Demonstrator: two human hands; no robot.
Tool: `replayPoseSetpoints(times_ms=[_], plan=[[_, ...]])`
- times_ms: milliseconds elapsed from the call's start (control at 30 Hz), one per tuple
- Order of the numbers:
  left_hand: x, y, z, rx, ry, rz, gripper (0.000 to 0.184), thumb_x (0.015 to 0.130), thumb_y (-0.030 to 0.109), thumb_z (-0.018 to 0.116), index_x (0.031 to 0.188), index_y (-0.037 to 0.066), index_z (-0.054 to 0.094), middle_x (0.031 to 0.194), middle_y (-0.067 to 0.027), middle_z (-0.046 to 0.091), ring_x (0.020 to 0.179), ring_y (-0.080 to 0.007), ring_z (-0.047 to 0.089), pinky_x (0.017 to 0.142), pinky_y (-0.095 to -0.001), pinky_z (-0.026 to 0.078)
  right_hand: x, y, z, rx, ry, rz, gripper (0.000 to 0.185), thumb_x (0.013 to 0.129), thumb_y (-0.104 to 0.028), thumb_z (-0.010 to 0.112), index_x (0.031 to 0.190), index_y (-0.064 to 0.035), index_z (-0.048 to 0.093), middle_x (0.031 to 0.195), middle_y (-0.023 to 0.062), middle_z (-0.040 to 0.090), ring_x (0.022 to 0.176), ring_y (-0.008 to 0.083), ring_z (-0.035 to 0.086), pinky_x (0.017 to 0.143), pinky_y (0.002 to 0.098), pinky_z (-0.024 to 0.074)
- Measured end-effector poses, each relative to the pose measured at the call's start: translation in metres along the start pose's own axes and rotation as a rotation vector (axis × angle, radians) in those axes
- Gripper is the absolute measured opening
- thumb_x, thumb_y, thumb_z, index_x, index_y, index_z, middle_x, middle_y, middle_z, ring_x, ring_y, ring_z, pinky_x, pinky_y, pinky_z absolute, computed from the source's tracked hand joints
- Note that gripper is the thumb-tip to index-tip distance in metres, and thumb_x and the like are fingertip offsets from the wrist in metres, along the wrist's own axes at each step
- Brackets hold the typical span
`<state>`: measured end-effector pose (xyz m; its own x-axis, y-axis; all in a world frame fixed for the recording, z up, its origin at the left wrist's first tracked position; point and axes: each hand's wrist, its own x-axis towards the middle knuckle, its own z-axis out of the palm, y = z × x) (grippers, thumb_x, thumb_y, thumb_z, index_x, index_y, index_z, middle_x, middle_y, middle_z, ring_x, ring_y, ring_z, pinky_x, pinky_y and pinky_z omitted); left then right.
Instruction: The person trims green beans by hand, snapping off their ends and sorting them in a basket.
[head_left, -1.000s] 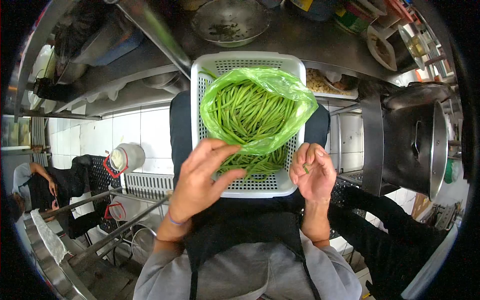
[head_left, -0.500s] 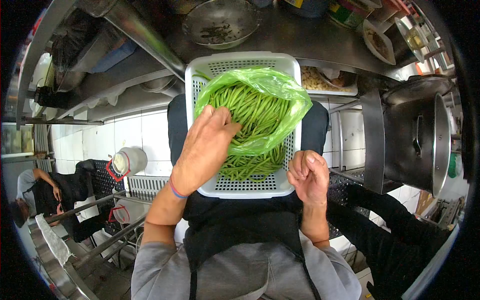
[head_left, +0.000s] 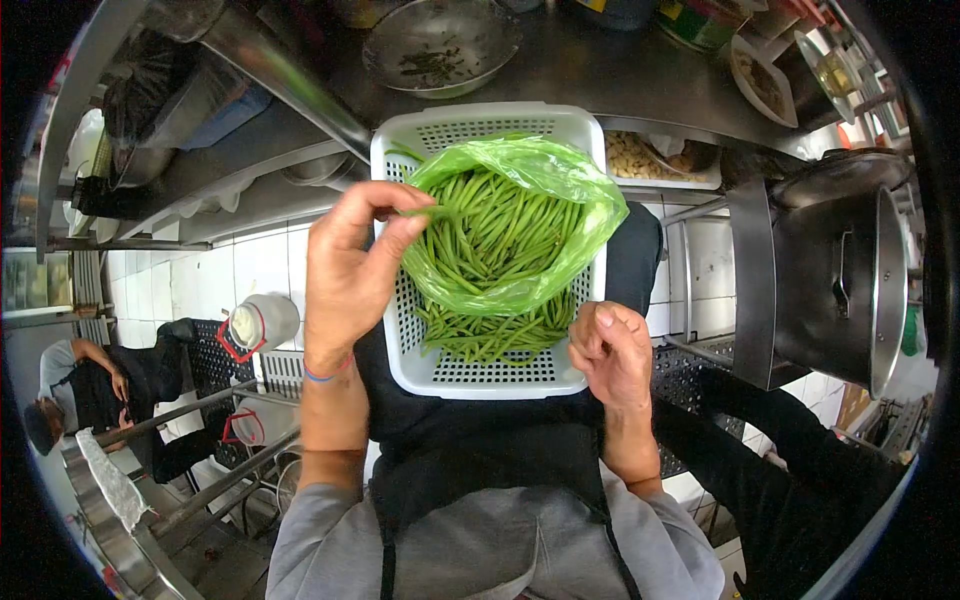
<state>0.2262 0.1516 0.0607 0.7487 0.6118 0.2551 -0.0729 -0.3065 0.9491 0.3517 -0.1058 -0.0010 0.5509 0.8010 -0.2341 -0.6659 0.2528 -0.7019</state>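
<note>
Pinched a bean (head_left: 430, 212) between thumb and fingers of the left hand (head_left: 358, 255), at the left edge of the bag (head_left: 608, 205). Wore a thin band (head_left: 330, 371) on that wrist. Curled the right hand (head_left: 612, 350) at the basket's lower right corner, fingers bent toward the palm; could not tell about anything gripped inside, nor about contact with the rim. Had the bag, green and thin, lying wide-mouthed inside the basket (head_left: 490, 387), filled with beans (head_left: 505, 230). Saw more beans loose in the basket, on the side nearer the body. Rested the basket, white and slotted, on the lap (head_left: 634, 262). Faced a metal surface (head_left: 600, 75) beyond, bearing a bowl (head_left: 485, 78) with dark scraps (head_left: 433, 67) and, farther right, a dish (head_left: 790, 108). Noticed a tray (head_left: 700, 184) of pale pieces (head_left: 630, 155) just right of the basket, a big pot (head_left: 850, 320) farther right, a bucket (head_left: 280, 320) to the left, and another person (head_left: 145, 385) at far left.
</note>
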Motion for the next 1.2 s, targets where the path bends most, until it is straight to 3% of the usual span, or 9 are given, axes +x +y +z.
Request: replayPoseSetpoints(times_ms=[133,300,400,533,733,833,933,967,1200], plan=[[-0.01,0.01,0.006,-0.186,0.177,0.032,0.017,0.094,0.001,0.065,0.109,0.0,0.056,0.103,-0.0128,0.066,0.094,-0.0186,0.064,0.083,-0.0326,0.053,0.001,0.002,0.012,-0.194,0.0,-0.012,0.036,0.102,-0.018,0.056,0.07,-0.0037,0.054,0.061,-0.0001,0.044,0.048,0.0064,0.033,0.043,0.0244,0.0243],[-0.037,0.027,0.019,-0.406,0.1,-0.096,0.018,0.094,-0.003,0.066,0.109,-0.001,0.055,0.103,-0.0134,0.065,0.099,-0.0191,0.064,0.089,-0.0301,0.051,0.001,0.006,0.024,-0.221,-0.127,0.055,0.032,0.105,-0.018,0.054,0.128,0.002,0.062,0.069,-0.0078,0.048,0.054,0.0014,0.037,0.049,0.0209,0.0279],[-0.045,0.024,0.026,-0.424,0.03,-0.058,0.017,0.094,-0.003,0.064,0.108,-0.001,0.055,0.104,-0.0146,0.065,0.1,-0.0195,0.064,0.089,-0.0304,0.05,-0.001,0.005,0.038,-0.306,-0.2,0.082,0.034,0.104,-0.016,0.055,0.132,0.0019,0.059,0.075,-0.008,0.051,0.063,0.0013,0.042,0.057,0.0197,0.0335],[-0.049,0.024,0.029,-0.418,0.072,-0.074,0.018,0.095,-0.004,0.062,0.11,-0.001,0.054,0.104,-0.015,0.065,0.101,-0.0193,0.063,0.09,-0.0309,0.05,-0.003,0.006,0.045,-0.452,-0.326,0.179,0.031,0.103,-0.014,0.057,0.13,0.0002,0.063,0.079,-0.007,0.053,0.072,0.0029,0.046,0.066,0.0202,0.0397],[-0.052,0.016,0.028,-0.431,0.088,-0.001,0.025,0.095,-0.002,0.063,0.118,-0.002,0.053,0.109,-0.0145,0.065,0.102,-0.0191,0.063,0.09,-0.0306,0.05,-0.007,0.016,0.038,-0.215,-0.323,0.226,0.025,0.105,-0.021,0.056,0.114,-0.0003,0.067,0.07,-0.0069,0.049,0.058,0.0028,0.039,0.052,0.0203,0.0312],[-0.053,0.029,0.039,-0.427,0.085,-0.185,0.028,0.094,0.001,0.066,0.121,-0.004,0.06,0.107,-0.014,0.067,0.099,-0.0196,0.064,0.087,-0.03,0.051,-0.006,0.018,0.035,-0.191,-0.331,0.221,0.028,0.105,-0.025,0.055,0.109,0.0005,0.066,0.066,-0.0063,0.046,0.055,0.0034,0.037,0.049,0.0211,0.029],[-0.046,0.018,0.037,-0.054,-0.164,0.003,0.024,0.092,0.005,0.07,0.115,-0.004,0.068,0.103,-0.0137,0.07,0.094,-0.0203,0.066,0.082,-0.0296,0.052,-0.004,0.02,0.035,-0.174,-0.342,0.252,0.029,0.105,-0.024,0.055,0.103,0.0034,0.064,0.064,-0.0034,0.044,0.053,0.0054,0.034,0.047,0.0225,0.0267],[-0.05,0.023,0.041,-0.094,-0.1,-0.102,0.015,0.09,0.007,0.072,0.101,-0.003,0.073,0.096,-0.0133,0.071,0.087,-0.0209,0.068,0.076,-0.0302,0.053,-0.004,0.02,0.035,-0.165,-0.34,0.268,0.029,0.105,-0.023,0.055,0.101,0.0048,0.063,0.064,-0.0021,0.043,0.052,0.0063,0.033,0.046,0.0231,0.0257],[-0.052,0.018,0.035,0.047,-0.082,0.064,0.015,0.087,0.006,0.074,0.1,-0.002,0.074,0.094,-0.0127,0.072,0.082,-0.021,0.069,0.072,-0.0305,0.054,-0.002,0.025,0.03,-0.11,-0.241,0.262,0.03,0.106,-0.025,0.052,0.106,0.0013,0.065,0.064,-0.0065,0.043,0.054,0.0036,0.036,0.049,0.0209,0.0284]])
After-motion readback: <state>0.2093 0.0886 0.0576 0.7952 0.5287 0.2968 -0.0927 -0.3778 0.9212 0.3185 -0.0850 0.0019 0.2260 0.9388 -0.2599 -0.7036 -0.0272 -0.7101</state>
